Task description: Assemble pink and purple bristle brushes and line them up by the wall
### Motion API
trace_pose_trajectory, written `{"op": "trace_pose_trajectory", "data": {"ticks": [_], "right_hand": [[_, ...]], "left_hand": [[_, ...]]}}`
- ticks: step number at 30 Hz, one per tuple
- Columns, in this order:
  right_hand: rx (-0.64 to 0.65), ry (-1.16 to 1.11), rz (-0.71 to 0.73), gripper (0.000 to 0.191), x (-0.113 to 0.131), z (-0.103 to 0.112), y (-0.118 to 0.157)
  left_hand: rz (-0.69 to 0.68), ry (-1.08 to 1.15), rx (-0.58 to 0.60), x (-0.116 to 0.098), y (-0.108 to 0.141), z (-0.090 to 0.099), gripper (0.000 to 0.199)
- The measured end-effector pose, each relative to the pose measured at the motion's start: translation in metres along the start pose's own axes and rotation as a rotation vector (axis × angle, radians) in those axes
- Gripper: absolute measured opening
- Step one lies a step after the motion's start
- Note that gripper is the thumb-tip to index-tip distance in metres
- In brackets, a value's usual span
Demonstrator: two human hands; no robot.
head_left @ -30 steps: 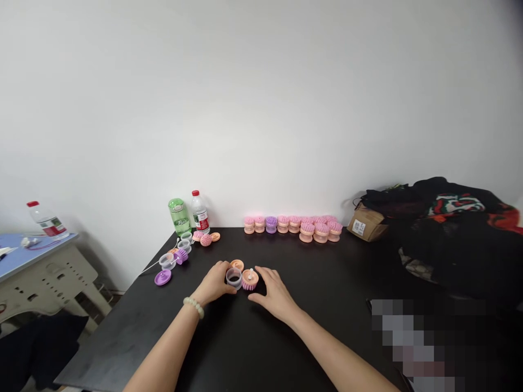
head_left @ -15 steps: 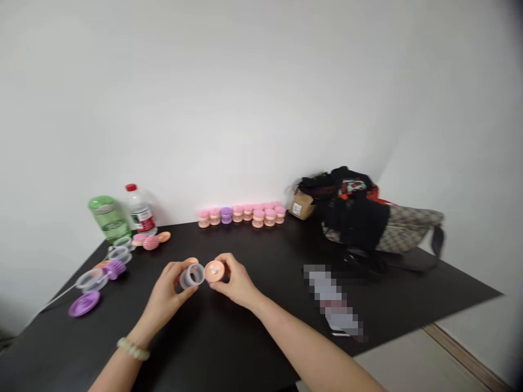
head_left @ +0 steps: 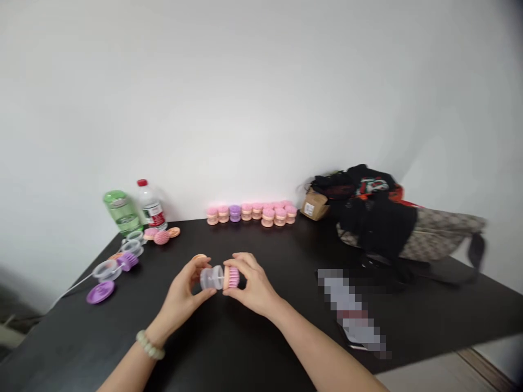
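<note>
Over the dark table, my left hand (head_left: 186,288) grips a translucent plastic cup (head_left: 210,278) lying on its side. Against the cup's mouth, my right hand (head_left: 255,286) pinches a brush head (head_left: 231,277) with an orange base and pink bristles. A thin white stem runs from the base into the cup. Behind my left fingers an orange disc (head_left: 199,257) shows only in part. To the left lie loose parts: a purple brush head (head_left: 129,261), a purple disc (head_left: 100,292), a pink brush head (head_left: 161,237) and clear cups (head_left: 107,270).
Along the wall stands a row of several pink-topped brushes (head_left: 267,217) with one purple brush (head_left: 235,213). A green bottle (head_left: 125,215) and a red-capped bottle (head_left: 152,207) stand at the back left. At right lie a patterned bag (head_left: 439,234), a small box (head_left: 314,207) and a blurred-out flat object (head_left: 351,313).
My right hand has turned the brush head so its stem points into the cup, and the two parts have come together. The view has shifted slightly left.
</note>
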State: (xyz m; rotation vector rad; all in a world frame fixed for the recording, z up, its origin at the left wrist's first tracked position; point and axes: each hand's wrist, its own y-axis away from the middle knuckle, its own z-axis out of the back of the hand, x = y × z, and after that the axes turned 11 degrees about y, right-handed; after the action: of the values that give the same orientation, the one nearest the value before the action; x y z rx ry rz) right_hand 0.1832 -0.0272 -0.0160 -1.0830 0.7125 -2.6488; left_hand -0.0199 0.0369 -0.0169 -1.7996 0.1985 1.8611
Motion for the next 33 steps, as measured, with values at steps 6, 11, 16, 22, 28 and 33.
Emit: {"op": "trace_pose_trajectory", "data": {"ticks": [6, 11, 16, 22, 28, 33], "right_hand": [[-0.023, -0.015, 0.084, 0.059, 0.006, 0.004, 0.007], [-0.016, -0.035, 0.141, 0.063, 0.008, 0.003, 0.01], [-0.066, -0.069, 0.129, 0.073, 0.003, 0.001, 0.011], [-0.11, 0.0, 0.207, 0.059, 0.002, 0.002, 0.013], [-0.105, 0.032, 0.303, 0.055, 0.003, 0.006, 0.013], [-0.076, 0.018, 0.428, 0.051, 0.009, 0.011, 0.012]], "left_hand": [[0.0, -0.035, 0.054, -0.015, 0.007, -0.008, 0.047], [-0.025, -0.026, 0.081, -0.02, 0.01, -0.009, 0.041], [-0.02, 0.031, 0.077, -0.022, 0.012, -0.008, 0.045], [0.0, 0.117, 0.082, -0.027, 0.013, -0.01, 0.043], [0.105, 0.259, 0.086, -0.029, 0.012, -0.011, 0.042], [0.228, 0.256, 0.127, -0.021, 0.011, -0.011, 0.054]]}}
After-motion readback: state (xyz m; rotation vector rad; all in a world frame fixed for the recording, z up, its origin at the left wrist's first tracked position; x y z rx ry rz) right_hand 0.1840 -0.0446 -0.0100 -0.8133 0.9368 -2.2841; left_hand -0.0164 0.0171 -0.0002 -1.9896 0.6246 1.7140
